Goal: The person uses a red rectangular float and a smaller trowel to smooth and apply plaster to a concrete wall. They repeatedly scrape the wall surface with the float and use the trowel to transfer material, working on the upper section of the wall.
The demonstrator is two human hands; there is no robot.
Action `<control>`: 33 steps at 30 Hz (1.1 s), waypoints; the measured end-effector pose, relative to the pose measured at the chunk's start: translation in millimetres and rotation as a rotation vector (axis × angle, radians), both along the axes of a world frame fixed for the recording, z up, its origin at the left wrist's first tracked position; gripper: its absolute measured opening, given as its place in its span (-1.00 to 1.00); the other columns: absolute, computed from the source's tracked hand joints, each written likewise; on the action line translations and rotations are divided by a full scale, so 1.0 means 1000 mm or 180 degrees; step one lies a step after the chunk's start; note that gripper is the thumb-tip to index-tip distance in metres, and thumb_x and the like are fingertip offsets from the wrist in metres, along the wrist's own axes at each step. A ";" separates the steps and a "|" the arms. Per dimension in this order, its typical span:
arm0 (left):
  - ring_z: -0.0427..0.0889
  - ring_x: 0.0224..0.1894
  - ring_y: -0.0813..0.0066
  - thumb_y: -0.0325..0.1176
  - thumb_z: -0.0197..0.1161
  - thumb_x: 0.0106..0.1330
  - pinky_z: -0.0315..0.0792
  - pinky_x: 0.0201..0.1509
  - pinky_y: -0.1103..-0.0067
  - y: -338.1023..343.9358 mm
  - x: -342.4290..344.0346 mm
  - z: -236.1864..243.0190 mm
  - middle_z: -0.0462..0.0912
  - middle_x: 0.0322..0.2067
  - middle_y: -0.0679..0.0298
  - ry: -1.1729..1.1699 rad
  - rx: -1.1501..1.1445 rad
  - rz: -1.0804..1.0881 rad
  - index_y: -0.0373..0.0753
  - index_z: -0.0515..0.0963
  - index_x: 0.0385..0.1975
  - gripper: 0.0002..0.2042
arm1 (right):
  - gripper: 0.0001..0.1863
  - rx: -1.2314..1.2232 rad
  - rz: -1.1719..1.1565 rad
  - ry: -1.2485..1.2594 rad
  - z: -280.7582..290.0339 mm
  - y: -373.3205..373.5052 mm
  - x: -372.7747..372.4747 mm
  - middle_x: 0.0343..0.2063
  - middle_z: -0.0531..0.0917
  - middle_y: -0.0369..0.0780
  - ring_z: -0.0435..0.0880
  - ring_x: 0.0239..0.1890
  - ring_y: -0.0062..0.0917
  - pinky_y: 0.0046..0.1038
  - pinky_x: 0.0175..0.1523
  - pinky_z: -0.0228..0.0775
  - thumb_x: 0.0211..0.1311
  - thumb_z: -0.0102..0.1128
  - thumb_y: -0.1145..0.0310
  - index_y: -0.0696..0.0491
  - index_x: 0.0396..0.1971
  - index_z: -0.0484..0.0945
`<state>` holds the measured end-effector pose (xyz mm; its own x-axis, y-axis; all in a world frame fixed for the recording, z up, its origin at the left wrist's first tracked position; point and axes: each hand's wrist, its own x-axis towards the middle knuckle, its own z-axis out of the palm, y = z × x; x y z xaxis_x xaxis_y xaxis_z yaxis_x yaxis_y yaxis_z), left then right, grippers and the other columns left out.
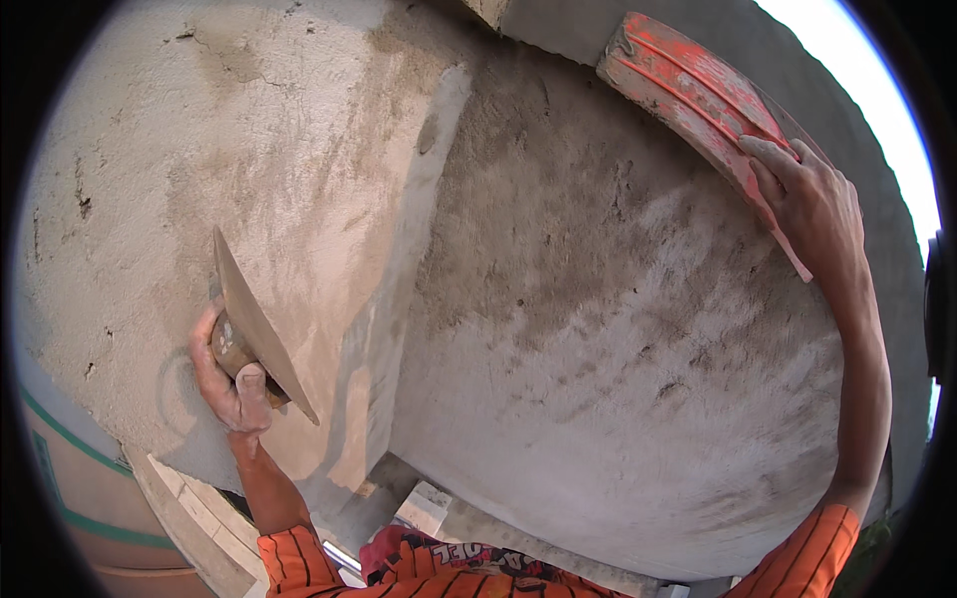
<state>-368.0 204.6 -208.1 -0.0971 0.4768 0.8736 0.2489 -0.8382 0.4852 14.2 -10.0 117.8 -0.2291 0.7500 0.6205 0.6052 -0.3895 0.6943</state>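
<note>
My left hand [231, 391] is closed around the handle of a plastering trowel [261, 334], its thin blade tilted edge-on, in front of the pale left wall [150, 149]. At the upper right, my right hand [812, 204] grips a long red plastering float [688, 95], worn and smeared with grey mortar. The float lies along the upper edge of the facing wall [558, 259], next to a smooth grey surface. That wall is dark and rough at the top, paler lower down. Whether the float touches it, I cannot tell.
A pale vertical strip [414, 209] marks the corner between the two walls. Below it sits a small light block [424, 506]. At the lower left are a curved ledge [189, 513] and a surface with green stripes [110, 533]. Bright sky shows at the upper right.
</note>
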 end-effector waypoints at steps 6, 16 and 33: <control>0.54 -0.06 0.19 0.10 0.13 0.26 0.39 0.05 0.35 0.013 -0.029 -0.060 0.53 -0.09 0.05 -0.0529 0.0206 -0.0195 -0.41 0.44 0.00 -0.39 | -0.73 -0.0131 -0.0250 0.0080 0.000 0.065 -0.033 -0.48 0.64 -0.17 0.66 -0.43 -0.28 -0.26 -0.28 0.51 0.36 0.04 0.19 -0.13 -0.06 0.63; 0.62 -0.44 0.17 -0.05 -0.04 0.31 0.47 -0.28 0.32 -0.001 -0.009 -0.042 0.63 -0.48 0.09 -0.0478 -0.0186 -0.0912 -0.40 0.58 -0.42 -0.54 | -0.73 0.0188 -0.0256 0.0267 0.025 0.082 -0.039 -0.35 0.71 -0.16 0.69 -0.43 -0.34 -0.28 -0.23 0.52 0.34 0.08 0.18 -0.16 -0.03 0.64; 0.58 -0.54 0.18 -0.13 -0.13 0.33 0.43 -0.39 0.31 -0.004 -0.022 -0.024 0.59 -0.58 0.06 -0.0209 0.0011 -0.1098 -0.38 0.55 -0.49 -0.57 | -0.69 -0.0045 -0.0476 -0.0202 0.019 0.084 -0.046 -0.27 0.73 -0.16 0.72 -0.38 -0.43 -0.31 -0.11 0.55 0.41 0.00 0.22 -0.02 -0.01 0.63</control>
<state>-390.3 201.1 -232.4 0.0133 0.4883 0.8726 -0.0809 -0.8693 0.4877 -32.2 74.2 136.4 -0.1526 0.7872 0.5975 0.4959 -0.4620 0.7353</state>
